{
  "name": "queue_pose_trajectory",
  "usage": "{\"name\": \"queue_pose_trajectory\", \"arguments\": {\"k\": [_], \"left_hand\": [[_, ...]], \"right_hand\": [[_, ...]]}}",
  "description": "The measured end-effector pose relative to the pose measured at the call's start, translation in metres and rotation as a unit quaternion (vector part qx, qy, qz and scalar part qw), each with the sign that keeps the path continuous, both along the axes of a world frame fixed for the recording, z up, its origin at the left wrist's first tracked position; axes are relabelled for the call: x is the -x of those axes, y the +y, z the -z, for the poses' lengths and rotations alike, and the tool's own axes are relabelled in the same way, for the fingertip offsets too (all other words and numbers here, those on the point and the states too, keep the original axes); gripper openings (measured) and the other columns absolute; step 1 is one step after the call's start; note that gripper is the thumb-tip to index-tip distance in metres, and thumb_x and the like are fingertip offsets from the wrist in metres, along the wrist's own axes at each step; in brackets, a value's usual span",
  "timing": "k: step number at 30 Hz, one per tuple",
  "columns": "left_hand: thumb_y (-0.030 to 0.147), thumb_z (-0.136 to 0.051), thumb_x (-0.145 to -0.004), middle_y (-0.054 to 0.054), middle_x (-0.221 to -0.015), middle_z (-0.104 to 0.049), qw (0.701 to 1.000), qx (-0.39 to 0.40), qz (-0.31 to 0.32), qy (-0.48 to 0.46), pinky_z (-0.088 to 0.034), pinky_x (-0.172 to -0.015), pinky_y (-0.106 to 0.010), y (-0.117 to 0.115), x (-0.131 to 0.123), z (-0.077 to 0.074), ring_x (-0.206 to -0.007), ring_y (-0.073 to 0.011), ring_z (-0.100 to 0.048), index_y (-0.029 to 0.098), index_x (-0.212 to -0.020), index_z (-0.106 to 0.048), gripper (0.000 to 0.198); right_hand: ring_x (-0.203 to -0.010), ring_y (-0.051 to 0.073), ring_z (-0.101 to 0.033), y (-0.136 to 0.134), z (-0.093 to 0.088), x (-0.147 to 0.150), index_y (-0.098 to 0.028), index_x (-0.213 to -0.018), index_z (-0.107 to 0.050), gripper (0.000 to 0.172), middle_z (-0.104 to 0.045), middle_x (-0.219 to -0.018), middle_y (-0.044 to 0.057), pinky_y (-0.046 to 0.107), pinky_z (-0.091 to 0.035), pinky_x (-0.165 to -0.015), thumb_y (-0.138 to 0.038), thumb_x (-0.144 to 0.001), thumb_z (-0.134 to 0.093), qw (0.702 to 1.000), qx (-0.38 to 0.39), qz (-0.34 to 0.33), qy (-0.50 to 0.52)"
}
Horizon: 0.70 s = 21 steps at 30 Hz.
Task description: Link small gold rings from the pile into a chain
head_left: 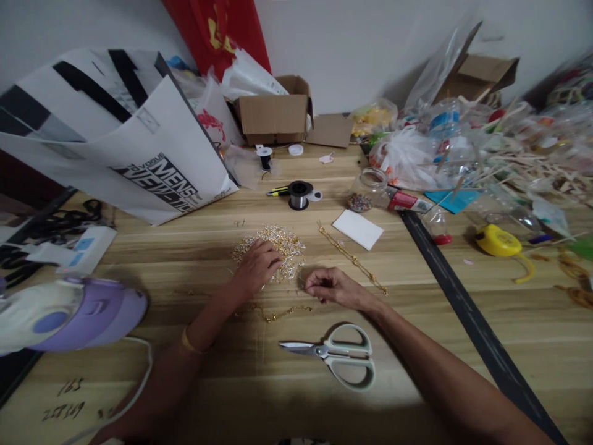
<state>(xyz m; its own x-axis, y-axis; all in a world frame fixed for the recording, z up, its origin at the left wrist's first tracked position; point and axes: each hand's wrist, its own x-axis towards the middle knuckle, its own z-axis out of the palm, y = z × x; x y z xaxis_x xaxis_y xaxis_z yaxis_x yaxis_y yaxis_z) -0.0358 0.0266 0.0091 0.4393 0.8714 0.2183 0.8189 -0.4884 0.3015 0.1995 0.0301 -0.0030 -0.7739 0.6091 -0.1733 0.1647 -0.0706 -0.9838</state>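
A pile of small gold and silver beads [278, 246] lies on the wooden table [417, 321]. My left hand [256, 267] rests on the near edge of the pile, fingers curled into the beads. My right hand [334, 287] sits just right of the pile, fingertips pinched together on something too small to name. A short gold beaded strand [278, 314] lies between my wrists. A longer gold chain [352, 258] runs diagonally beyond my right hand. Grey-handled scissors [336, 355] lie in front of my right forearm.
A spool of wire [299, 194], a glass bead jar [365, 190], a white card [357, 228] and a yellow tape measure [498, 241] sit farther back. A large paper bag [139, 142], cardboard boxes [275, 114], a purple iron [69, 312] and a black strip [467, 309] surround the work area.
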Motion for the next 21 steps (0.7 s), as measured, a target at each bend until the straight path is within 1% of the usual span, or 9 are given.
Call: {"name": "queue_pose_trajectory", "arguments": {"k": [4, 9, 12, 14, 21], "left_hand": [[0.018, -0.053, -0.083, -0.005, -0.075, -0.058, 1.0, -0.005, -0.009, 0.021, -0.04, -0.08, -0.036, 0.005, 0.004, 0.001, -0.08, -0.0196, -0.048, 0.016, -0.071, -0.063, 0.016], [0.018, -0.051, -0.085, -0.006, -0.077, -0.06, 1.0, -0.009, -0.01, 0.008, -0.04, -0.079, -0.034, 0.01, -0.003, -0.001, -0.082, -0.0196, -0.048, 0.016, -0.077, -0.064, 0.016], [0.017, -0.048, -0.087, -0.006, -0.078, -0.06, 1.0, -0.01, 0.007, 0.021, -0.04, -0.08, -0.033, 0.013, -0.01, -0.002, -0.085, -0.0198, -0.048, 0.015, -0.08, -0.065, 0.018], [0.017, -0.047, -0.087, -0.006, -0.077, -0.059, 0.999, -0.013, 0.006, 0.031, -0.04, -0.08, -0.033, 0.015, -0.012, -0.001, -0.085, -0.02, -0.047, 0.015, -0.08, -0.065, 0.019], [0.016, -0.049, -0.085, -0.005, -0.076, -0.058, 0.999, -0.011, -0.013, 0.026, -0.039, -0.081, -0.035, 0.019, -0.003, 0.006, -0.085, -0.0203, -0.048, 0.016, -0.077, -0.064, 0.016]], "right_hand": [[-0.052, 0.006, -0.042, 0.001, 0.0, 0.0, -0.013, -0.079, -0.057, 0.028, -0.047, -0.064, -0.002, 0.016, -0.039, -0.045, -0.041, -0.08, -0.06, 1.0, 0.006, 0.002, 0.002], [-0.052, 0.006, -0.043, 0.001, -0.001, 0.0, -0.013, -0.079, -0.057, 0.029, -0.048, -0.065, -0.002, 0.016, -0.04, -0.045, -0.041, -0.079, -0.06, 1.0, 0.004, 0.003, -0.005], [-0.052, 0.005, -0.042, 0.001, -0.001, 0.0, -0.013, -0.079, -0.057, 0.029, -0.048, -0.065, -0.002, 0.016, -0.04, -0.045, -0.041, -0.079, -0.06, 1.0, -0.002, 0.003, -0.007], [-0.053, 0.005, -0.042, 0.001, -0.001, 0.0, -0.013, -0.078, -0.057, 0.029, -0.048, -0.065, -0.002, 0.015, -0.04, -0.045, -0.042, -0.079, -0.06, 1.0, -0.002, 0.002, -0.007], [-0.053, 0.005, -0.043, 0.002, -0.001, 0.0, -0.013, -0.078, -0.057, 0.03, -0.049, -0.065, -0.002, 0.015, -0.041, -0.045, -0.043, -0.079, -0.06, 1.0, 0.011, 0.004, 0.002]]}}
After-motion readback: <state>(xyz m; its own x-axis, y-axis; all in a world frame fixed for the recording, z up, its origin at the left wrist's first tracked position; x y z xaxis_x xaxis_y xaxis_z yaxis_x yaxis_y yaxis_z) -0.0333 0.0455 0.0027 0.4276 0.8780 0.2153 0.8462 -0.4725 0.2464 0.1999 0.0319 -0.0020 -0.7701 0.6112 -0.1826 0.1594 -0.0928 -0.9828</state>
